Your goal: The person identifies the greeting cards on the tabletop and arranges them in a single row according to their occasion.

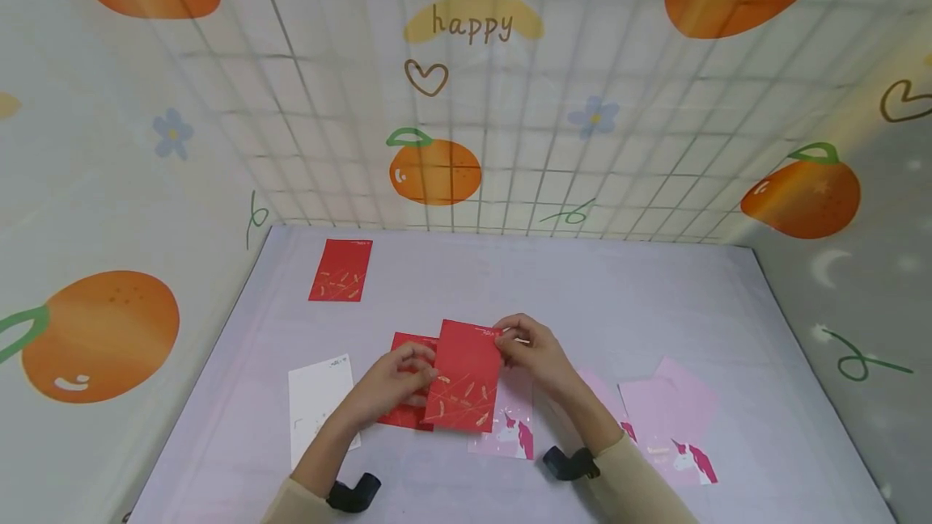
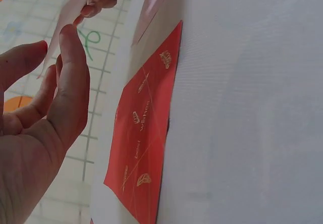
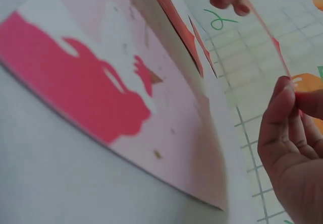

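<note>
Both hands hold up one red card (image 1: 463,370) printed with gold sprigs. The left hand (image 1: 389,386) pinches its left edge between thumb and fingers. At the upper right corner, the right hand (image 1: 540,356) pinches it the same way. Seen from the right wrist, the held card (image 3: 262,24) is nearly edge-on between the two hands. Beneath the left hand lies another red card (image 2: 146,123), partly covered in the head view by the held one. A pink unicorn card (image 1: 515,419) lies under the right side of the held card.
Farther back on the table (image 1: 582,289) lies a third red card (image 1: 341,270). A white card (image 1: 317,395) is left of the left forearm, which overlaps it. More pink unicorn cards (image 1: 658,411) lie overlapping to the right. A printed curtain (image 1: 328,103) rises behind the table.
</note>
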Action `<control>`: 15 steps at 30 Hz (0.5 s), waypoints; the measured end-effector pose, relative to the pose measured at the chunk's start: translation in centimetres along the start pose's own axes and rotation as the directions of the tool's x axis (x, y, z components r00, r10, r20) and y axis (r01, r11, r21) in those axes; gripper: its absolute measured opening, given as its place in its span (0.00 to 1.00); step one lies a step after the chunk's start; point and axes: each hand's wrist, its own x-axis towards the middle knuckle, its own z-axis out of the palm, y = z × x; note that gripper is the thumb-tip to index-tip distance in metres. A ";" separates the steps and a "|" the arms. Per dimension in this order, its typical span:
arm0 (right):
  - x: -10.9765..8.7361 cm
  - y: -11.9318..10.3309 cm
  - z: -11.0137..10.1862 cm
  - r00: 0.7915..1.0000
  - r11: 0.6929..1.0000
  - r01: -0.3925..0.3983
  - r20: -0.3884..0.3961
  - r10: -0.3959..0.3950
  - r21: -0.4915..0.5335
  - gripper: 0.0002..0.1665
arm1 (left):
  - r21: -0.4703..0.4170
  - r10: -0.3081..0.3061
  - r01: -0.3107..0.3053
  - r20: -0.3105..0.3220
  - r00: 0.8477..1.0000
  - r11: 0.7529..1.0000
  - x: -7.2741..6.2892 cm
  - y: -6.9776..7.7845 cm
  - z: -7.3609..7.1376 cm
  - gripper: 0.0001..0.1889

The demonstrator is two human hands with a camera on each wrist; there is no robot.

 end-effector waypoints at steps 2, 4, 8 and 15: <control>0.0 -0.1 -0.3 1.000 1.000 -0.001 -0.016 0.001 0.000 0.15 | 0.000 -0.008 0.008 0.025 1.000 1.000 -0.1 -0.1 0.0 0.23; 0.0 -0.3 -0.5 1.000 1.000 0.000 -0.029 0.000 0.005 0.16 | -0.007 -0.013 0.013 0.044 0.999 1.000 -0.1 -0.1 0.0 0.22; -0.1 -0.3 -1.0 0.999 1.000 0.004 -0.044 -0.005 -0.006 0.16 | -0.022 -0.007 0.008 0.070 0.998 1.000 -0.1 -0.1 0.1 0.20; -0.1 -0.3 -1.3 0.998 1.000 0.014 -0.059 -0.014 0.010 0.16 | -0.035 0.012 -0.009 0.085 0.996 0.999 -0.1 -0.1 0.2 0.18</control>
